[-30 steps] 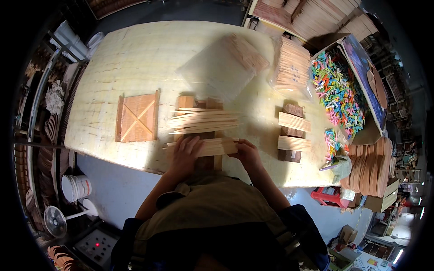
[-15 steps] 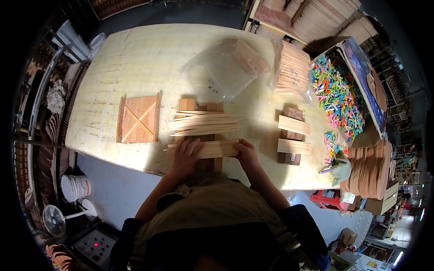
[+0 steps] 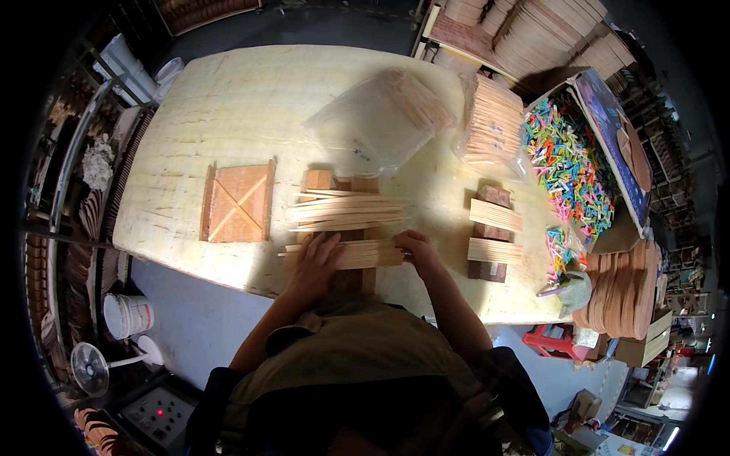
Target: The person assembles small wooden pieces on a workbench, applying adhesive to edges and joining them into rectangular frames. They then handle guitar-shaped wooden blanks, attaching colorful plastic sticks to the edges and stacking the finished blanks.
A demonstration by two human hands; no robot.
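A near bundle of thin pale wooden strips (image 3: pixel 365 254) lies crosswise on a brown wooden block frame (image 3: pixel 369 281). My left hand (image 3: pixel 315 260) lies over the left part of this bundle, fingers closed on it. At its right end, my right hand (image 3: pixel 417 249) is closed in a pinch at the strip tips; the fingertips are partly hidden. Just beyond my hands, a looser bundle of wooden strips (image 3: pixel 350 212) rests across the same frame, its ends uneven.
On the table (image 3: pixel 220 99) are a wooden frame with crossed strips (image 3: pixel 237 201), bagged sticks (image 3: pixel 414 99), another stick bundle (image 3: pixel 490 125) and a dark block with strips (image 3: pixel 496 216). A box of colourful small clips (image 3: pixel 570 159) and stacked brown slats (image 3: pixel 620 289) stand at the right.
My right hand has shifted slightly right and down along the strip ends, its fingers drawn closer together. My left hand stays on the near bundle. The whole view has tilted a little.
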